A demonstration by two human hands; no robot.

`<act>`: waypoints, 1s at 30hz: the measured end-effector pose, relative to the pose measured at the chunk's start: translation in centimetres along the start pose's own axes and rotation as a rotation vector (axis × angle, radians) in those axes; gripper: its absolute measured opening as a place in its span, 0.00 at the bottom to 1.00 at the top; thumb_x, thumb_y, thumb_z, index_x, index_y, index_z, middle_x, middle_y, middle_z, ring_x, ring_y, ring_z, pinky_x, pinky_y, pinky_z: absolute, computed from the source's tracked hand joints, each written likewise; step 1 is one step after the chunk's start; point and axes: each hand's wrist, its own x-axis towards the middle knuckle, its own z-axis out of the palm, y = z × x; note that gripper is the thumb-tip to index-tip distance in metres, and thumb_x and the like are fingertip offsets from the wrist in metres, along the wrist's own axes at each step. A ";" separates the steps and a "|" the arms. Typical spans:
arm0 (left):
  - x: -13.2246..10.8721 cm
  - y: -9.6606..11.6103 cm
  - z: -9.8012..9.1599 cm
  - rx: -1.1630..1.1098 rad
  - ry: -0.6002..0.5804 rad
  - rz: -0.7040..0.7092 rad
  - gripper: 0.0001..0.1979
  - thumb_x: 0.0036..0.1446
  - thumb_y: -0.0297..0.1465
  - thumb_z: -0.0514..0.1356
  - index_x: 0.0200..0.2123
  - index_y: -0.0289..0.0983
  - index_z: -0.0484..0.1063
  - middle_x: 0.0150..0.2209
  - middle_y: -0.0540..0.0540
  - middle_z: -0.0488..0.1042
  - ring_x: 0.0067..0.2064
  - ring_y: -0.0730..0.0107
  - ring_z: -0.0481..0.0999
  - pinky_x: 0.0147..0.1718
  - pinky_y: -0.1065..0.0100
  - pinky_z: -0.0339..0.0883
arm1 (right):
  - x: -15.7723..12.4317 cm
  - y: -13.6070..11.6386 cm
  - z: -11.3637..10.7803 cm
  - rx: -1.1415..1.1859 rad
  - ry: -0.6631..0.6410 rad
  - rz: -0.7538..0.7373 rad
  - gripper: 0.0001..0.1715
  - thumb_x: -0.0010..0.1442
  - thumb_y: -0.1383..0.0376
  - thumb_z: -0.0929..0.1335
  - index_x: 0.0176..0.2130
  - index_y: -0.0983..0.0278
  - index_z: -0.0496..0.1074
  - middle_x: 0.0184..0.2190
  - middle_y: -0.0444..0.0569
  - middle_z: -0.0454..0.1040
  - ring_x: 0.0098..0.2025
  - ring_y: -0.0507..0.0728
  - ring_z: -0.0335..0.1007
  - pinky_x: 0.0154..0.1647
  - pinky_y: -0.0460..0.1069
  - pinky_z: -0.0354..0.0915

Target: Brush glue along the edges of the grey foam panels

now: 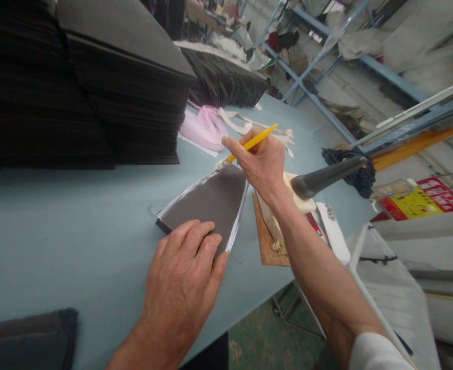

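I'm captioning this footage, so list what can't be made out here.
- Near end of the dark panel: head view, covered by the left hand.
- Part of the yellow brush: head view, behind the right hand.
- Right part of the brown board: head view, behind the right forearm.
- Dark piece: head view, cut off by the left and bottom edges.
- Sign lettering: head view, too blurred.

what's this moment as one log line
left hand: on dark panel | right hand: holding yellow brush | bristles: at panel's edge
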 end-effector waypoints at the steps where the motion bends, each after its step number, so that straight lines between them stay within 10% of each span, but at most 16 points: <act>1: 0.0 0.0 0.0 -0.002 0.000 0.002 0.07 0.72 0.30 0.57 0.47 0.37 0.75 0.51 0.42 0.82 0.55 0.50 0.75 0.49 0.51 0.69 | 0.2 0.1 0.0 0.017 0.008 0.010 0.26 0.62 0.46 0.76 0.25 0.58 0.70 0.19 0.39 0.72 0.23 0.52 0.65 0.29 0.52 0.62; 30: -0.2 -0.1 0.1 -0.001 -0.010 0.008 0.06 0.72 0.29 0.58 0.48 0.37 0.74 0.52 0.42 0.81 0.56 0.49 0.73 0.50 0.52 0.66 | 2.1 2.9 -0.2 -0.040 0.055 0.087 0.27 0.62 0.43 0.75 0.27 0.60 0.71 0.20 0.39 0.70 0.24 0.51 0.66 0.31 0.50 0.60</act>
